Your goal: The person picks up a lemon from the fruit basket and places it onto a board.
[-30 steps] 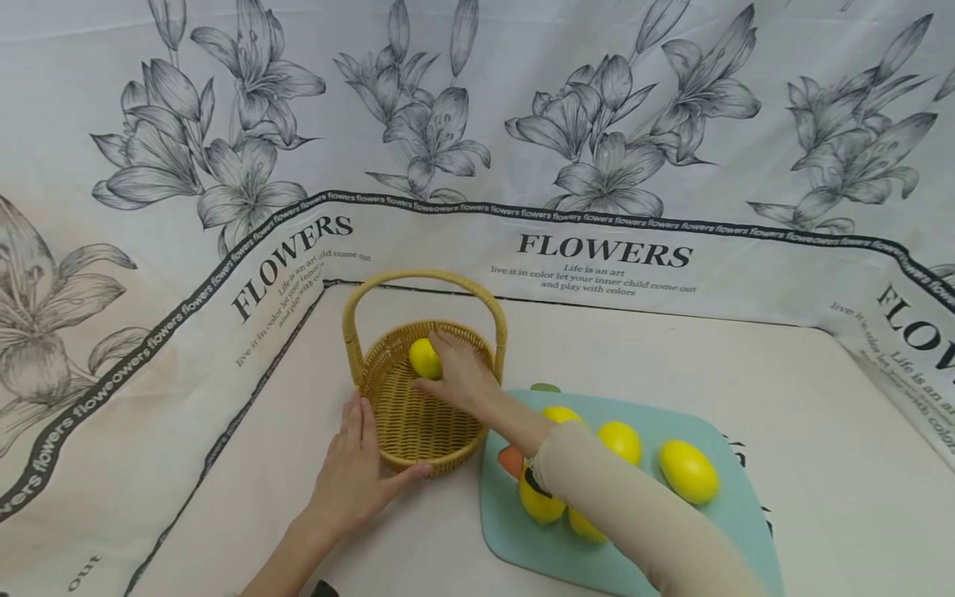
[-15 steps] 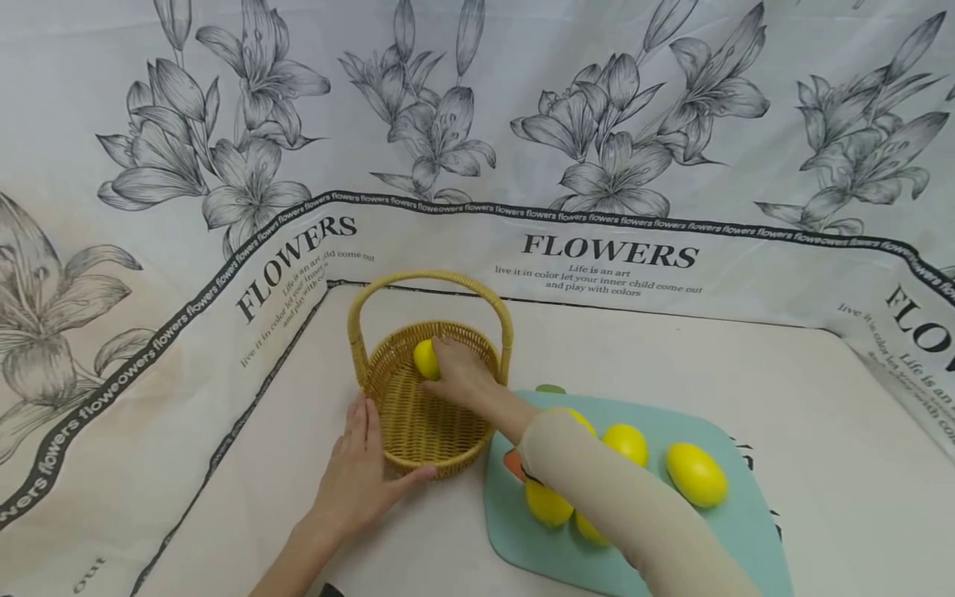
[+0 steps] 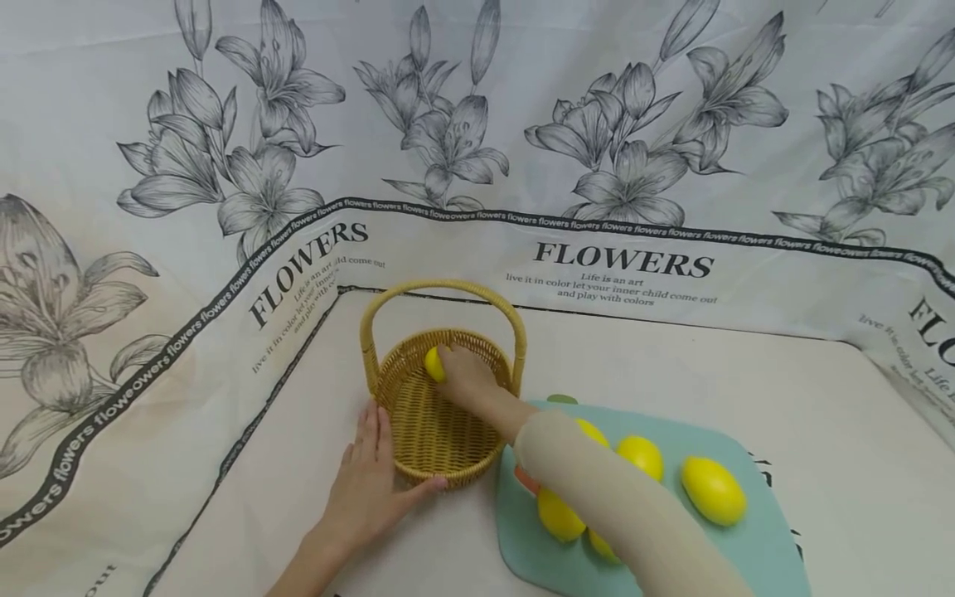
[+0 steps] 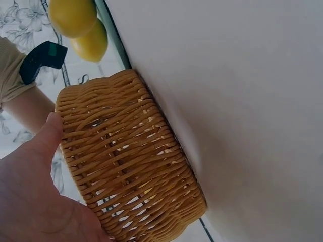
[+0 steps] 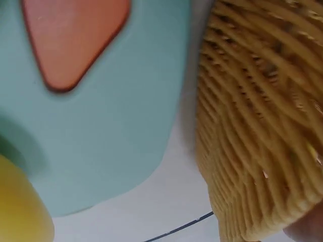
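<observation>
In the head view my right hand (image 3: 466, 377) reaches inside the round wicker basket (image 3: 448, 478) and grips a yellow lemon (image 3: 435, 365) near its far inner wall. The hand covers part of that lemon. My left hand (image 3: 366, 489) rests against the basket's near left side, fingers straight, thumb stretched along the front rim. Up close in the left wrist view, the left thumb (image 4: 48, 138) touches the rim of the woven wall (image 4: 126, 156). The right wrist view holds the basket's outer wall (image 5: 262, 116), with only a bit of skin at the lower right.
Right of the basket lies a light-blue cutting board (image 3: 522, 539) with an orange patch. Several lemons (image 3: 713, 491) lie on it, some partly hidden by the right sleeve (image 3: 612, 497). The basket's tall handle (image 3: 448, 284) arches over its opening. A flower-printed cloth (image 3: 477, 249) hangs behind.
The view has shifted, so everything sits slightly farther right and lower. My right hand stays in the basket with the lemon, which shows less now. The left hand keeps its place on the basket.
</observation>
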Demonstrator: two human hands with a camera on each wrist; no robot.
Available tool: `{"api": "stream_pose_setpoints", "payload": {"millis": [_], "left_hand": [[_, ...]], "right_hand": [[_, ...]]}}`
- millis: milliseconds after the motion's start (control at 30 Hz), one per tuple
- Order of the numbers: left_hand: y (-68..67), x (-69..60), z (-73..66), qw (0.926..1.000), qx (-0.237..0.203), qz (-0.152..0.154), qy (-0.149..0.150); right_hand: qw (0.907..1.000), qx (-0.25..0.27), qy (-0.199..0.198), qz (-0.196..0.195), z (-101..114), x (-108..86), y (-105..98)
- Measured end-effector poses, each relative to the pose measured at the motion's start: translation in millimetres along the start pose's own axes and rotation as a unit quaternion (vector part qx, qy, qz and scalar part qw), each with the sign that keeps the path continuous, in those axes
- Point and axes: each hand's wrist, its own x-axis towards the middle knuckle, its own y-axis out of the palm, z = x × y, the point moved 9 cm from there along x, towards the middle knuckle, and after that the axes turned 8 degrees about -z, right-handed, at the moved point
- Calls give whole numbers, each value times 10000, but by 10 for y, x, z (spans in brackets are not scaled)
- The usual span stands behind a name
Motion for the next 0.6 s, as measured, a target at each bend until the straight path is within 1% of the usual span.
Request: {"api": "stream_pose_setpoints", "payload": {"millis": [67,167,233,333,467,600], "left_hand": [[-2,-6,-4,10000,-14,-13,-6],[-1,-11,-32,10000,-33,-27,8],[5,-13,-53,10000,-49,-12,19],[16,-17,-70,10000,-70,23,15],[16,-23,-57,10000,-57,23,-7],[8,-25,-32,10000,-47,60,-32]], "right_hand": [[9996,-219,-120,-102,7,1,5],[9966,-600,-421,-364,15,-19,-9],[9944,-695,-603,-529,16,-42,-23],[9922,-695,-803,-660,26,-74,-33],[9912,-454,-914,-838,76,-125,-104],[9906,-244,-928,-971,114,-185,-201]]}}
